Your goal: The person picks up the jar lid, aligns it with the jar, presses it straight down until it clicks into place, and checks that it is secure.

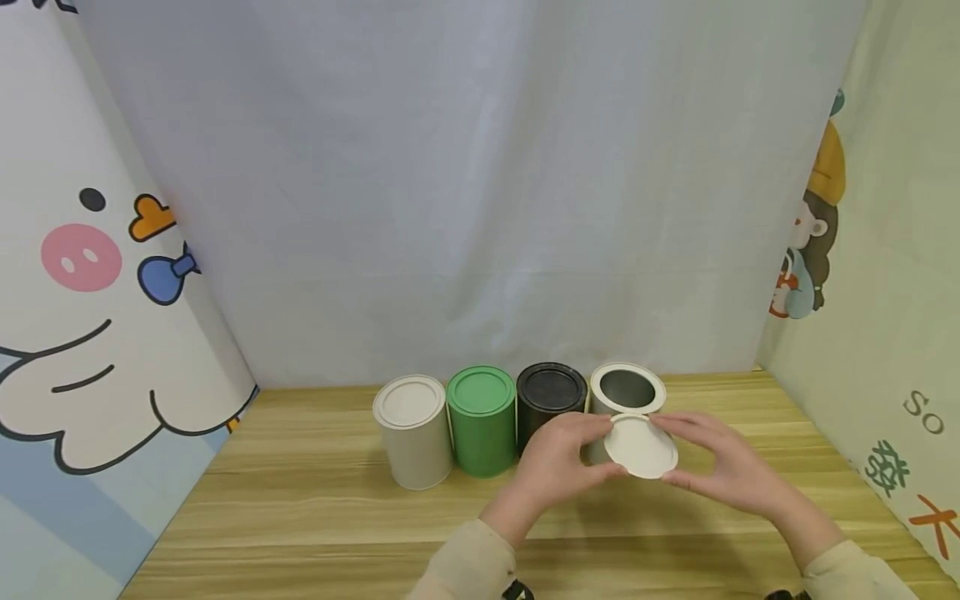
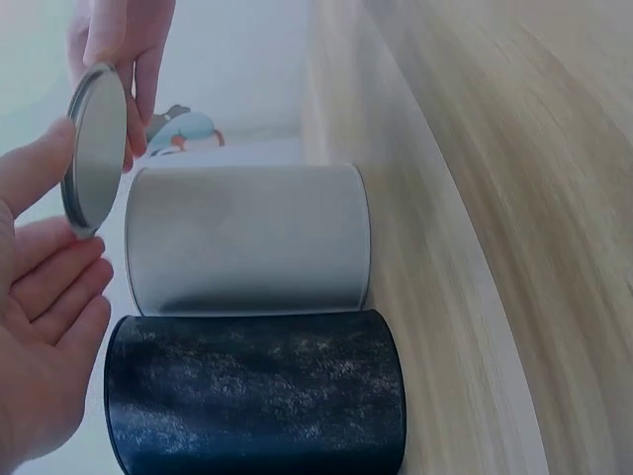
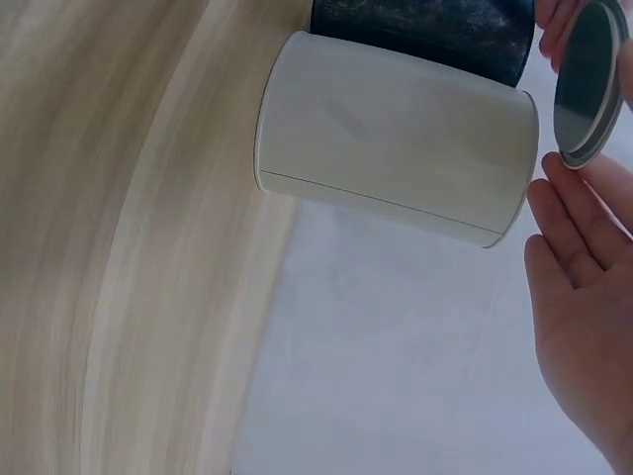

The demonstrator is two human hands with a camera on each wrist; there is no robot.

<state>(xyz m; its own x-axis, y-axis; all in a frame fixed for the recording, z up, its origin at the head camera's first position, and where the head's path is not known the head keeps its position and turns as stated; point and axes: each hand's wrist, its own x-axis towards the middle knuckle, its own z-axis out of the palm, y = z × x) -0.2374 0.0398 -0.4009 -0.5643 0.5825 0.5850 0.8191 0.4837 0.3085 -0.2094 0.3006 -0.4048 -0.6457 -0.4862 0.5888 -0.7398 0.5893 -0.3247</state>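
Both hands hold one round white lid (image 1: 641, 447) by its opposite edges, in front of an uncovered white can (image 1: 628, 387). My left hand (image 1: 564, 457) pinches the lid's left edge between thumb and fingers. On the other side, my right hand (image 1: 723, 462) grips the right edge the same way. The lid is tilted, and its shiny metal underside shows in the left wrist view, above the can's open end. The can's dark inside is visible in the head view; the lid and left hand cover part of its wall.
Left of the uncovered can, in a row, stand a lidded black can (image 1: 552, 388), a lidded green can (image 1: 482, 425) and another lidded white can (image 1: 415, 433). All rest on a wood-grain table (image 1: 300, 483). A grey curtain (image 1: 465, 183) hangs behind, with printed cloths at both sides.
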